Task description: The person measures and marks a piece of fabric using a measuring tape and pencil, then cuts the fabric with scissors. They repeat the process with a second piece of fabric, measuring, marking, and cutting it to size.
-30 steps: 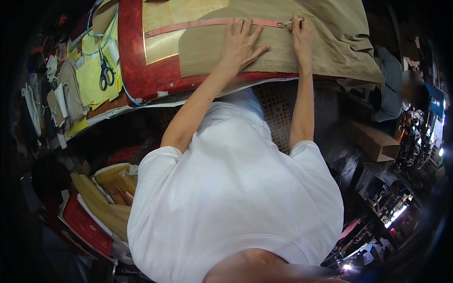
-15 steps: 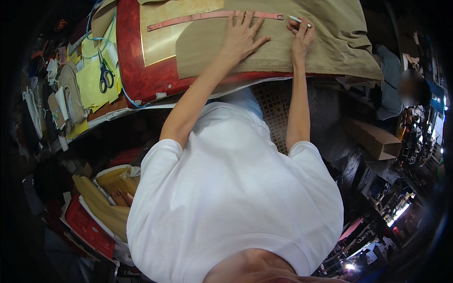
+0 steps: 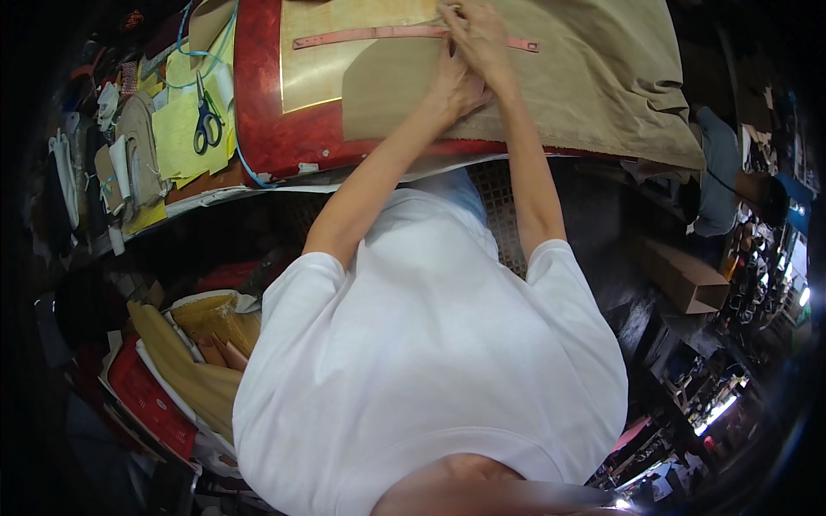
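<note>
While I look down over the white shirt (image 3: pixel 430 361) toward the work surface, both of my hands meet on the pink strap (image 3: pixel 370 34), which I take as my landmark; it lies flat and nearly level across the top of the view, one part on a yellow-gold sheet (image 3: pixel 318 73) and the rest on the tan fabric (image 3: pixel 594 77); my left hand (image 3: pixel 452 82) presses just below the strap, palm down and fingers spread flat, clutching nothing; my right hand (image 3: pixel 482 34) rests over the strap near its right end, fingers curled upon it, though I cannot tell whether they pinch it or merely hold it down; I judge the strap laid and aligned, with the fabric smoothed beneath it, while any marking, cutting or fastening looks not yet done; well to the left of the strap, scissors (image 3: pixel 205 120) lie untouched on yellow paper (image 3: pixel 176 142); a red board (image 3: pixel 275 138) shows below the strap.
</note>
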A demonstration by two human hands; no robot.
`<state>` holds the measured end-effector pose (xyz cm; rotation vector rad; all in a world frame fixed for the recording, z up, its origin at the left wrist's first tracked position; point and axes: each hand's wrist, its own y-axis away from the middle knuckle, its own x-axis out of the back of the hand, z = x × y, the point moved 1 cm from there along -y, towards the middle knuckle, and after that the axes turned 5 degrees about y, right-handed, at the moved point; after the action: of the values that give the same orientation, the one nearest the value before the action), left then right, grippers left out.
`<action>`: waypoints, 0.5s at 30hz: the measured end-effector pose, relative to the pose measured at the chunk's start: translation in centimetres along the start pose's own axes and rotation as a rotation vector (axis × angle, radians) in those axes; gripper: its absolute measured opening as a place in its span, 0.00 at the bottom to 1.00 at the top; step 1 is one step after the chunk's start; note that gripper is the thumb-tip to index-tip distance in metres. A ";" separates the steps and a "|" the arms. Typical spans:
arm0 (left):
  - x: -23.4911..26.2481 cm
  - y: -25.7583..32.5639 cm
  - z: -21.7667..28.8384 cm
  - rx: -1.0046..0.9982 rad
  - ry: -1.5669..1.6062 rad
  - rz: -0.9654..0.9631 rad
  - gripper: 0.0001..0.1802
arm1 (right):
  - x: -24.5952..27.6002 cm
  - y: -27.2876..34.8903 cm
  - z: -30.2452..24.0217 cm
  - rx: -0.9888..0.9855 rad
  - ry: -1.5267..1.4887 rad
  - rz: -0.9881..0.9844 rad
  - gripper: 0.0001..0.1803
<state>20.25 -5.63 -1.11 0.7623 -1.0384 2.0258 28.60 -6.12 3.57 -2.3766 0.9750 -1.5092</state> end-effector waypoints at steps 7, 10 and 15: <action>-0.1 0.1 0.6 -0.010 -0.266 0.057 0.37 | 0.2 0.9 2.7 0.092 0.098 -0.068 0.16; 0.4 0.1 0.8 -0.031 -0.135 0.034 0.36 | 4.1 2.0 7.3 -0.235 -0.044 -0.077 0.18; 0.8 0.0 1.1 -0.037 -0.195 0.040 0.35 | 7.8 3.7 11.7 -0.447 -0.199 0.075 0.16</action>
<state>20.05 -6.27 0.02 0.9414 -1.2062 1.9894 39.12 -15.99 2.16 -2.6755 1.4559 -1.0878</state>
